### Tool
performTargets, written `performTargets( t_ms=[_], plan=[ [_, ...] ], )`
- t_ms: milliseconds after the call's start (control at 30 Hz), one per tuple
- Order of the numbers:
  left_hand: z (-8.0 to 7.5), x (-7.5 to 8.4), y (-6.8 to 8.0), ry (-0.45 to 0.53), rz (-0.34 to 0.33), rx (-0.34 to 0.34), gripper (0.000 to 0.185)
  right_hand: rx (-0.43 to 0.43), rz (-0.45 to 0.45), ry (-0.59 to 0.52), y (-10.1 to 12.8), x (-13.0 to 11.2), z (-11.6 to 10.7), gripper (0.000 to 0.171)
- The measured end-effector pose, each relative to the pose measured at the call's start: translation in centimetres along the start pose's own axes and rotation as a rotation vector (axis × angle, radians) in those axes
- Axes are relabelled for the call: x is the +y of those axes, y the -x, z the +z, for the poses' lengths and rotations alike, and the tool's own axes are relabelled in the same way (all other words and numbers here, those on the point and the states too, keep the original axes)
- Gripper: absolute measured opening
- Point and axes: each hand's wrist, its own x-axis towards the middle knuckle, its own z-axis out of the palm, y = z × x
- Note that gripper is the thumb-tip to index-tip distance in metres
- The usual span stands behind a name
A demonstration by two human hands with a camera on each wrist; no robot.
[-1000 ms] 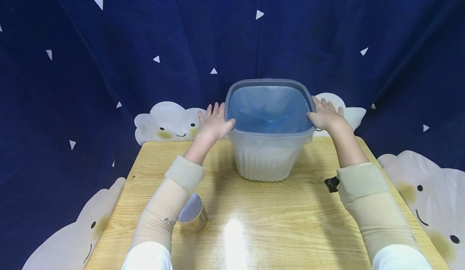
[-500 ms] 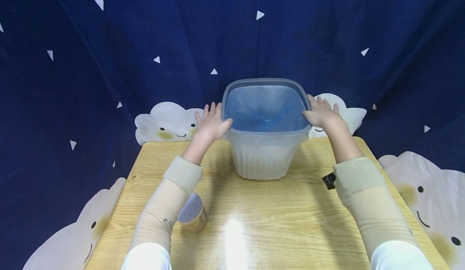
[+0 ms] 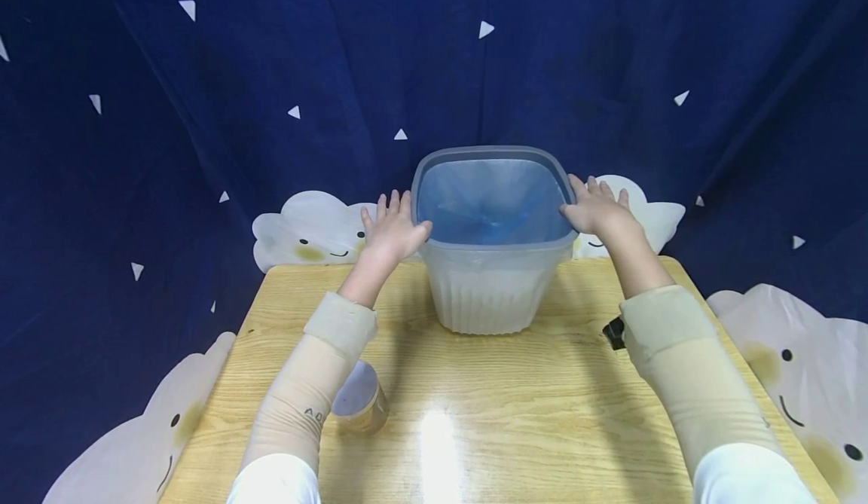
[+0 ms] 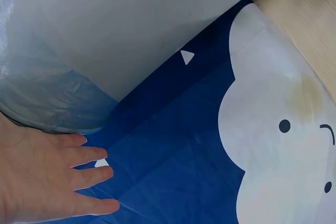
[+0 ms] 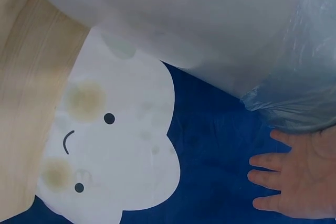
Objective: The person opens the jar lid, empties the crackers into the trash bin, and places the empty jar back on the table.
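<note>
Translucent ribbed bin (image 3: 490,293), blue-lined, pressed between left hand (image 3: 392,230) and right hand (image 3: 598,210), grips spread.

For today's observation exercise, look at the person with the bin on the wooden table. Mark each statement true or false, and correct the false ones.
1. Both hands rest flat against the sides of the bin. True: the left hand and the right hand press the bin near its rim with straight fingers.
2. The bin is lined with a red bag. False: the bag inside is blue.
3. A small jar stands on the table beside the left forearm. True: the jar stands near the table front.
4. The bin lies on its side. False: it stands upright, opening upward.
5. The backdrop is plain white. False: the cloth is dark blue with white triangles and clouds.
</note>
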Motion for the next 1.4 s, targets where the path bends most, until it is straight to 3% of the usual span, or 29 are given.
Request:
performTargets(
  t_ms=[1400],
  plan=[
    [-0.2,-0.4,-0.9,-0.004,-0.027,0.019,0.074,-0.028,0.019,0.024,-1.7,-0.7,-0.4,0.068]
  ],
)
